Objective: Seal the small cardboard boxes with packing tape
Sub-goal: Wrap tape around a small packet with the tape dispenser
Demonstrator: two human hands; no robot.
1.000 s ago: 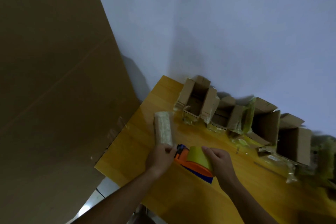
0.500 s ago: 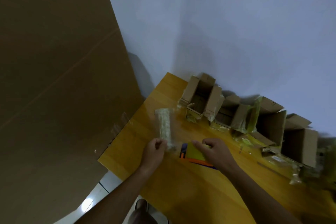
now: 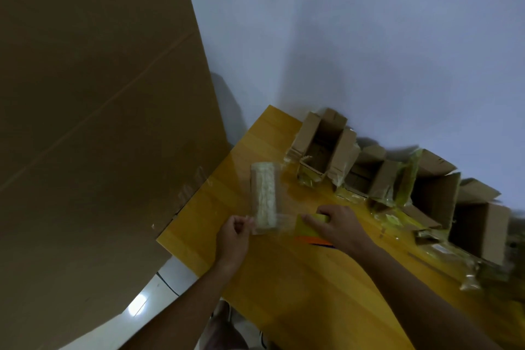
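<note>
— Pinching is what the left hand (image 3: 233, 239) is doing: thumb and forefinger are nipping the loose end of the clear tape (image 3: 265, 199), which is stretching away from the person as a pale, crinkled strip above the table (image 3: 298, 293).

— And the other hand?

— The right hand (image 3: 338, 224) is curling over the tape dispenser (image 3: 311, 229), gripping the yellowish roll, with a sliver of orange and blue body showing underneath it. The dispenser is sitting low, on or just over the tabletop; I cannot tell which.

— So are they sealing anything yet?

— Not that I can see. I'd say they are only drawing out a length of tape. The small boxes (image 3: 324, 150) are standing in a row along the far edge by the wall (image 3: 369, 37), flaps open, well apart from both hands, with scraps of tape clinging around them.

— What is coming up, then?

— My guess: keeping the strip taut so it isn't folding on itself, closing the flaps of a box, and laying the tape along the seam. That big cardboard sheet (image 3: 99, 122) is leaning at the left, out of the way.
</note>
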